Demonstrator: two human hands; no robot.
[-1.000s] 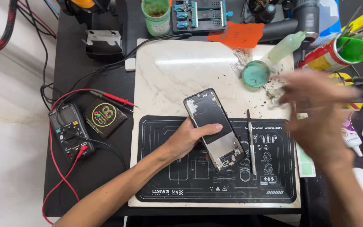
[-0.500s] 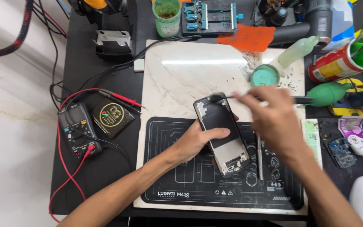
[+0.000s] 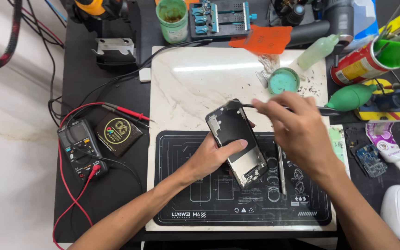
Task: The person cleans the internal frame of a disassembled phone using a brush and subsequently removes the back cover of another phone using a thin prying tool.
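Phone frame (image 3: 237,141), opened and stripped, lies tilted over the upper edge of the black repair mat (image 3: 186,194), propped so its top corner is exposed; left hand (image 3: 211,157) cradles it from below, thumb clamped across its face, wrist flat on the mat; right hand (image 3: 297,129) arches above the mat, fingers pinching a slim metal tool (image 3: 248,105) whose tip meets that corner
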